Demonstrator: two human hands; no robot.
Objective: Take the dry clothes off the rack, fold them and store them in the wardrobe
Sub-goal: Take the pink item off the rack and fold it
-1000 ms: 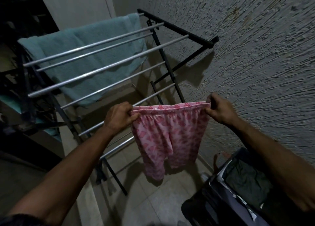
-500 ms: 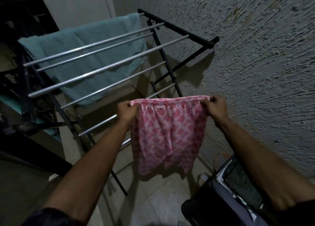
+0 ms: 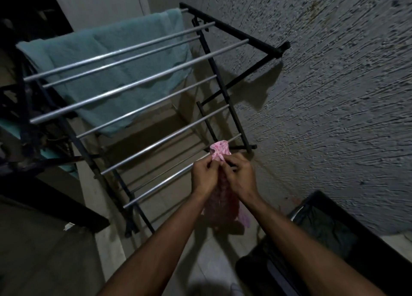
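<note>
Both the left hand [image 3: 205, 175] and right hand [image 3: 239, 173] pinch the pink shorts [image 3: 219, 154] at the waistband, in front of the rack [image 3: 138, 94]. The grip is tight and joined; the shorts hang straight down, long axis vertical, equally near either hand.

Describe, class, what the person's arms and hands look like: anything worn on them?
Both forearms are bare up to the frame's lower edge; no sleeves show. The left hand and right hand wear no gloves, and no watch, bracelet or ring can be made out in the dim light.
</note>
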